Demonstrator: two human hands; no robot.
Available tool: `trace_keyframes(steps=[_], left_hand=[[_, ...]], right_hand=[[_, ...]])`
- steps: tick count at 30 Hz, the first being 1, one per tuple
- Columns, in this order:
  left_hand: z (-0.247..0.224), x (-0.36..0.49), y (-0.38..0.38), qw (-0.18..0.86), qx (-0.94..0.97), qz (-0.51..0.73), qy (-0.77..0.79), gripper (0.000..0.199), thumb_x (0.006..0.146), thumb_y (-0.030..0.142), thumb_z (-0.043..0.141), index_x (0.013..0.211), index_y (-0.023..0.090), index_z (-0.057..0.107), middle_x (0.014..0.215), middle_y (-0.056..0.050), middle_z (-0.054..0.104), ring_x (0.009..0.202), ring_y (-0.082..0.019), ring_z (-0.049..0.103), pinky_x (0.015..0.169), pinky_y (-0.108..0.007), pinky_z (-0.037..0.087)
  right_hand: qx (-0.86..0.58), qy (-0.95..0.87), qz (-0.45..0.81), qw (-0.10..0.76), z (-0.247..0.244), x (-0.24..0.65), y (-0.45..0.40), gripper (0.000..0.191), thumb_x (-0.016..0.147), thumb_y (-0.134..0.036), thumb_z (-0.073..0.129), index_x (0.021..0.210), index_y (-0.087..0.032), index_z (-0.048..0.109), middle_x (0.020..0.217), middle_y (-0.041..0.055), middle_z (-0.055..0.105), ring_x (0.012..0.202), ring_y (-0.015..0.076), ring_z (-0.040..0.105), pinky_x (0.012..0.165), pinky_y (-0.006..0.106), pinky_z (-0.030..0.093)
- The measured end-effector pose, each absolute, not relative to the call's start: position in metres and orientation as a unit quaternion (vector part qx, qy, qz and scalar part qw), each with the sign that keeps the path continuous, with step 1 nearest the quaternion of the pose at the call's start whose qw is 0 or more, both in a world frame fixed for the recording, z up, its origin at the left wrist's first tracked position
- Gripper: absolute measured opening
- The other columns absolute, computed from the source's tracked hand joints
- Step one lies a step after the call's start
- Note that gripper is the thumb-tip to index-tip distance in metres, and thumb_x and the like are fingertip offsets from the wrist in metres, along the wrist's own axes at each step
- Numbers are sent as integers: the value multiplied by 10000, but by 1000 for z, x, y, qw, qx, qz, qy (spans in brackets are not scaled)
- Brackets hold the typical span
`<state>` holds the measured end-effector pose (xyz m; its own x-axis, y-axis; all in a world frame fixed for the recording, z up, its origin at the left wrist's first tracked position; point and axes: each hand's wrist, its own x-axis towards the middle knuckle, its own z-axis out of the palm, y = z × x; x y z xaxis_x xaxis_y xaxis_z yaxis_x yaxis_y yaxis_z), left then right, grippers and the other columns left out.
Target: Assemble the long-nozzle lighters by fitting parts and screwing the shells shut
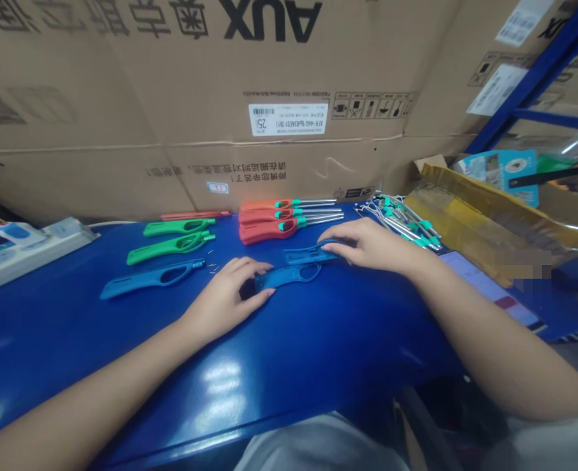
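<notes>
My left hand (234, 288) has its thumb and fingers closed around the rear end of a blue lighter shell half (289, 277), which lies low over the blue table. Just behind it, my right hand (357, 245) pinches the front end of another blue shell half (302, 254). The two blue pieces are close together; whether they touch I cannot tell. To the left lie a blue shell (139, 281) and green shells (163, 247). Red and orange lighters with metal tubes (269, 229) sit behind my hands.
Several metal tubes with teal parts and wires (411, 222) lie at the back right, beside a yellow-taped carton (485, 209) and a phone (489, 288). A white power strip (38, 252) is at the left. A large cardboard box (171, 131) stands behind the blue table (318, 353).
</notes>
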<state>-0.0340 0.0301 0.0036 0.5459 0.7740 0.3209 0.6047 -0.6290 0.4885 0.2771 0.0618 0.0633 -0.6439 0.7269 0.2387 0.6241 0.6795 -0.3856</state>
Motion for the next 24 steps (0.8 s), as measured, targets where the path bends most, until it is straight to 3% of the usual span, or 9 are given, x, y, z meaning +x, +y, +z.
trace_keyframes(steps=[3, 9, 14, 18, 20, 24], left_hand=[[5, -33, 30, 161, 862, 265, 400, 327, 943, 376, 647, 1225, 210, 651, 1110, -62, 689, 1015, -233, 619, 938, -402, 516], [6, -33, 29, 165, 860, 265, 403, 292, 945, 357, 645, 1192, 203, 662, 1101, -63, 692, 996, -226, 624, 926, -400, 525], [5, -34, 29, 168, 861, 265, 401, 283, 946, 364, 641, 1186, 217, 670, 1112, -64, 689, 1001, -229, 625, 917, -402, 527], [3, -34, 30, 168, 862, 267, 397, 272, 947, 358, 647, 1176, 215, 678, 1109, -62, 687, 995, -224, 625, 915, -396, 526], [3, -34, 30, 167, 862, 271, 394, 276, 948, 365, 653, 1173, 208, 679, 1103, -62, 688, 994, -222, 624, 921, -399, 526], [4, -34, 31, 171, 862, 271, 394, 276, 949, 367, 654, 1177, 214, 679, 1111, -64, 685, 1002, -225, 627, 924, -406, 531]], right_hand=[[-408, -893, 124, 144, 65, 285, 62, 262, 997, -341, 523, 1104, -185, 704, 880, 44, 759, 728, 168, 664, 687, 282, 463], [-385, -912, 59, 132, 64, 301, 70, 226, 967, -319, 554, 989, -217, 754, 985, 71, 756, 873, 233, 686, 784, 359, 493], [-356, -901, 173, 179, 75, 295, 62, 241, 963, -383, 601, 982, -218, 776, 960, 53, 758, 862, 193, 691, 790, 321, 523], [-327, -891, 287, 132, 67, 272, 49, 228, 930, -390, 667, 971, -198, 784, 889, 36, 743, 765, 149, 665, 673, 260, 498], [-321, -890, 301, 120, 57, 260, 45, 208, 916, -370, 697, 945, -177, 770, 757, 11, 687, 649, 120, 604, 605, 240, 458], [-293, -908, 266, 138, 39, 246, 44, 180, 931, -349, 692, 915, -176, 738, 848, 28, 650, 702, 122, 581, 663, 246, 456]])
